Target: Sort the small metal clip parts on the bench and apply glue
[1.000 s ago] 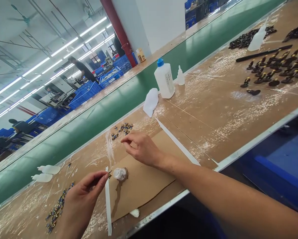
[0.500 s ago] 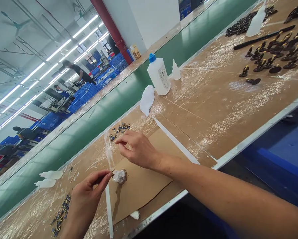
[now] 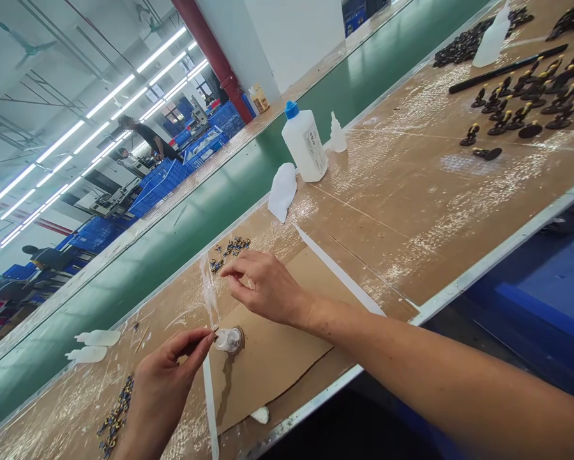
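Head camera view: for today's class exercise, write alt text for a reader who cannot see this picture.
At a brown-topped workbench, the left hand pinches a tiny dark part beside a small clear jar on a brown cardboard sheet. The right hand hovers near small blue-and-gold parts. A white plastic bottle with a blue cap stands farther along.

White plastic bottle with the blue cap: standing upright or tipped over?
Upright: the white plastic bottle stands on its base on the brown workbench, with its blue cap on top.
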{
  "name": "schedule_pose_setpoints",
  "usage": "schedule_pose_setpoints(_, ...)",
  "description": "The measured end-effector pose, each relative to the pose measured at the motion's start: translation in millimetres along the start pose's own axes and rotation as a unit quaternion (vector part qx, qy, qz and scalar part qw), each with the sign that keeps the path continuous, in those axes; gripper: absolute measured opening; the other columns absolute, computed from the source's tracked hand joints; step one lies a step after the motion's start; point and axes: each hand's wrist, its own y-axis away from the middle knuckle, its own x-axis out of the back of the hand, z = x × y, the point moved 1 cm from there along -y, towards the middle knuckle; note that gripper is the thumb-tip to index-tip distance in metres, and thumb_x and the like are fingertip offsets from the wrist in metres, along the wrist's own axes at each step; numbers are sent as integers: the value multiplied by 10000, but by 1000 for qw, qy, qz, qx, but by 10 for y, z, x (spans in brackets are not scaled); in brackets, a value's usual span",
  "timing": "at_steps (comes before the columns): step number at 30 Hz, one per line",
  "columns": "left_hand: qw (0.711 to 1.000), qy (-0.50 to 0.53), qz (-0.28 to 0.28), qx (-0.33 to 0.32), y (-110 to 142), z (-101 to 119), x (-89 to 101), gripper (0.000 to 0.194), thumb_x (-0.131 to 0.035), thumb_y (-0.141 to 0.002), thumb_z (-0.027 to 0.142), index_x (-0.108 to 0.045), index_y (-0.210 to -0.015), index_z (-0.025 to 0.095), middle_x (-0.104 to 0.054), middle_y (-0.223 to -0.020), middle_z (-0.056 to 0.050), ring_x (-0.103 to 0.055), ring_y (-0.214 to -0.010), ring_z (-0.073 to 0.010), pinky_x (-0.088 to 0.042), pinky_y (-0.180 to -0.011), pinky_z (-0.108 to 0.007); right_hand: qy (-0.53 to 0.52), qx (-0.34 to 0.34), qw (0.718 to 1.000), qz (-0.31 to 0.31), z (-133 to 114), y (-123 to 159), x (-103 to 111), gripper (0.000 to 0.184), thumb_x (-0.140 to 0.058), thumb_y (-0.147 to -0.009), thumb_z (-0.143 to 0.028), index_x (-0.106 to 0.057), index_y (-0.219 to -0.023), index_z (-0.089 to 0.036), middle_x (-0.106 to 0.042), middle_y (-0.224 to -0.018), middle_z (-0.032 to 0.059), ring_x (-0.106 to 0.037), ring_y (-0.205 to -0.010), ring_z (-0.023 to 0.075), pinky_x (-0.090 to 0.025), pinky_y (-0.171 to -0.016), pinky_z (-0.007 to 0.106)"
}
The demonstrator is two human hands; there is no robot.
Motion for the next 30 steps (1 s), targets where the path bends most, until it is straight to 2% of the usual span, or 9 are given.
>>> schedule_pose_setpoints(5, 1000, -26, -14, -10, 8, 21, 1, 471, -669, -614, 640, -731, -877, 254, -698, -908, -1, -624, -847, -162, -451, -749, -184, -2, -1, 1000, 2, -2, -2, 18, 153, -550, -814, -90, -654, -922, -117, -647, -897, 41, -586, -889, 148, -435, -835, 330)
schedule_pose_setpoints(13, 999, -44, -4, -26, 11, 76, -3, 465, -661, -608, 643, -743, -850, 255, -704, -893, -8, -633, -822, -166, -471, -716, -180, -2, -3, 1000, 8, -3, 2, 8, 151, -553, -817, -95, -655, -925, -126, -646, -901, 35, -583, -901, 149, -430, -837, 328)
schedule_pose_setpoints(18, 1000, -2, 6, 2, 83, 105, 35, 499, -703, -580, 620, -734, -872, 215, -700, -857, -29, -621, -763, -167, -474, -647, -188, -2, 3, 1000, 20, -13, -6, 31, 156, -554, -807, -81, -655, -917, -125, -640, -872, 30, -581, -855, 136, -433, -809, 307)
schedule_pose_setpoints(21, 996, 62, 42, 40, 227, 78, 137, 539, -759, -535, 577, -724, -908, 190, -700, -884, -45, -621, -778, -174, -483, -640, -189, -8, 12, 999, 34, -20, -6, 48, 145, -546, -817, -77, -652, -900, -131, -636, -853, 19, -583, -844, 133, -432, -807, 306)
schedule_pose_setpoints(25, 974, 153, 124, 110, 499, -149, 314, 546, -807, -480, 540, -724, -879, 177, -695, -905, -44, -615, -854, -162, -489, -751, -167, -17, 33, 998, 55, -18, 6, 78, 132, -529, -831, -77, -641, -875, -132, -639, -851, 16, -588, -836, 127, -431, -801, 297)
schedule_pose_setpoints(28, 954, 183, 179, 156, 683, -464, 369, 536, -816, -471, 527, -723, -854, 164, -682, -821, -31, -608, -788, -143, -488, -736, -165, -19, 48, 996, 68, -34, 9, 134, 144, -512, -844, -83, -632, -891, -147, -639, -855, 22, -585, -815, 121, -445, -771, 274)
schedule_pose_setpoints(30, 933, 223, 202, 196, 781, -690, 339, 515, -835, -454, 495, -723, -819, 149, -668, -760, -23, -596, -730, -124, -485, -705, -157, -12, 64, 995, 78, -96, 15, 183, 149, -509, -856, -89, -623, -914, -165, -641, -886, 22, -588, -844, 127, -450, -774, 280)
